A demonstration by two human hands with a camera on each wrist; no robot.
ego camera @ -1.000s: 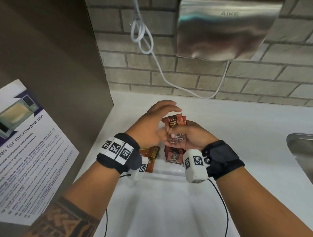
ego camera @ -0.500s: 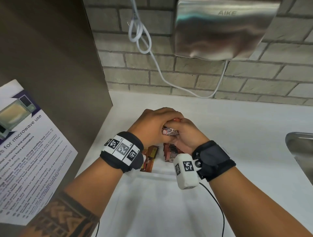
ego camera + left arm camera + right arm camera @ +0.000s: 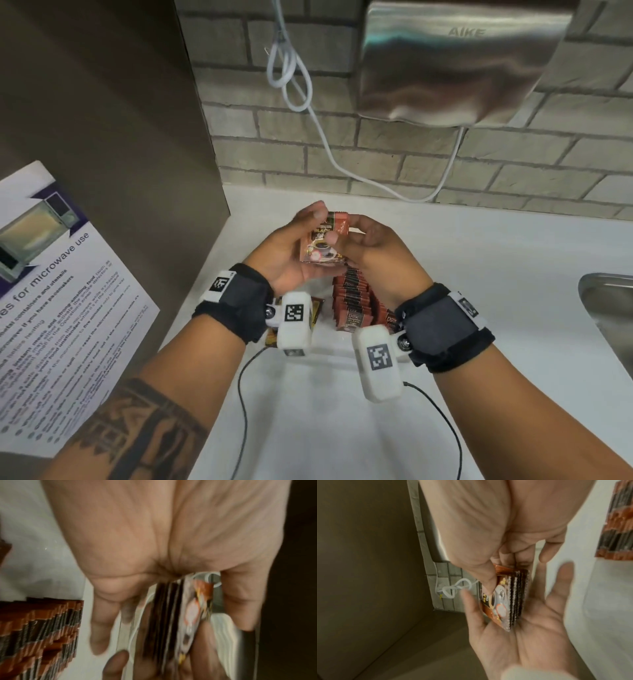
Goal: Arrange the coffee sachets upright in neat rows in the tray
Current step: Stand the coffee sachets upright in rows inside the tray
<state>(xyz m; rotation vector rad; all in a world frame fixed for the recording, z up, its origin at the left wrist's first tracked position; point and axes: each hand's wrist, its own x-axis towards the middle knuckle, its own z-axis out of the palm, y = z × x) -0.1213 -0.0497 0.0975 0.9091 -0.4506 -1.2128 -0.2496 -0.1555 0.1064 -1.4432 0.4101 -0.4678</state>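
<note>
White bench (image 3: 479, 274) runs under a grey brick wall (image 3: 394, 147); brown panel (image 3: 102, 120) at left carries a microwave-use notice (image 3: 68, 284). Steel hand dryer (image 3: 459, 61) mounted on the wall at far right, white cable (image 3: 291, 78) looped beside it. Edge of a steel sink (image 3: 609, 308) at right.

Tray (image 3: 329, 356): clear, hard to make out; its near rim shows on the bench just behind the wrist cameras. Inside it, a row of red-brown coffee sachets (image 3: 352, 301) stands upright, running near to far. A few orange sachets (image 3: 315, 308) lie to the left of that row, mostly hidden by the left wrist camera.

Held above the far end of the row: a small stack of sachets (image 3: 323, 243), faces toward the camera.

Left hand (image 3: 291, 253): palm up, fingers loosely extended, cradling the bottom edge of the stack.

Right hand (image 3: 373, 250): thumb and fingers pinch the stack at its upper right side.
</note>
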